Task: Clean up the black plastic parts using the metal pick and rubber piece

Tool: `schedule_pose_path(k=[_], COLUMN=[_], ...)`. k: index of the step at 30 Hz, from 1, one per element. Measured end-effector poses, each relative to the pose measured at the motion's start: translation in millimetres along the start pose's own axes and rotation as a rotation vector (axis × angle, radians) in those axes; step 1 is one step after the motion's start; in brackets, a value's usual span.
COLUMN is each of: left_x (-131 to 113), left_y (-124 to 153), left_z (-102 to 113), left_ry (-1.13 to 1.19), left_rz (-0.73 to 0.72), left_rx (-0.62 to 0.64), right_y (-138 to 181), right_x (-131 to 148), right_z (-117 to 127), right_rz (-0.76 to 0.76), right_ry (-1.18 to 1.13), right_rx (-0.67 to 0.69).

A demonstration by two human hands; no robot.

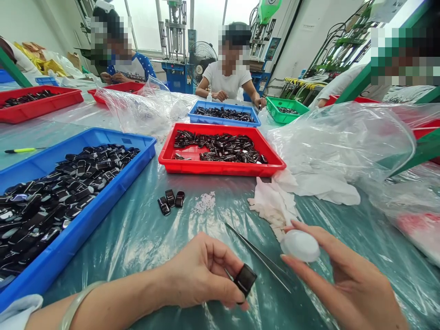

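My left hand [206, 275] pinches a small glossy black plastic part [245, 279] between thumb and fingers, above the green tabletop. At the right, my right hand [347, 275] grips a small white translucent plastic bottle [300, 245] by its sides; its round end faces me and the rest is hidden. Between the two hands a pair of metal tweezers [257, 254] lies on the table, apart from both. Farther forward lie three similar black parts [170, 200] in a small group. Beside them is a patch of tiny pale pieces [205, 202].
A blue tray [137, 169] heaped with black parts stands at left. Ahead is a red tray [220, 169] of dark parts. Crumpled white cloth [275, 201] and clear plastic sheeting [343, 137] lie at right. Co-workers [228, 73] sit across the table.
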State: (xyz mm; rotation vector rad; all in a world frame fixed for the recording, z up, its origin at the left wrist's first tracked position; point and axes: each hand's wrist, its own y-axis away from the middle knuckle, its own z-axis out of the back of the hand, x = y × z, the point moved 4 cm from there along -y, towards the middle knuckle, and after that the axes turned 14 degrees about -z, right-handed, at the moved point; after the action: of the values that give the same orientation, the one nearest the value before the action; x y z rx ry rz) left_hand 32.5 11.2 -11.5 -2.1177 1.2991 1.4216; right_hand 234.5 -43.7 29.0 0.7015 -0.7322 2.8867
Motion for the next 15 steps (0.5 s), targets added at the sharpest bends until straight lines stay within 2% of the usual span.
schedule_pose_path(k=[3,5,10,15], left_x=[-3,-5,-5,-4], left_y=[-1,-1,-1,-1], left_z=[0,1,4,7], left_ry=[-0.004,-0.023,-0.130,-0.197], left_rz=[-0.003,-0.018,-0.064,-0.066], left_rx=[-0.037,-0.065,-0.101,-0.134], right_y=[-5,-10,-23,-25], right_x=[-23,-37,-61,-72], right_z=[5,10,24,27], right_rz=[-0.198,-0.257,-0.266,-0.212], right_ry=[-0.097,-0.154,-0.146,-0.072], right_rx=[-0.021,-0.026,-0.068,-0.069])
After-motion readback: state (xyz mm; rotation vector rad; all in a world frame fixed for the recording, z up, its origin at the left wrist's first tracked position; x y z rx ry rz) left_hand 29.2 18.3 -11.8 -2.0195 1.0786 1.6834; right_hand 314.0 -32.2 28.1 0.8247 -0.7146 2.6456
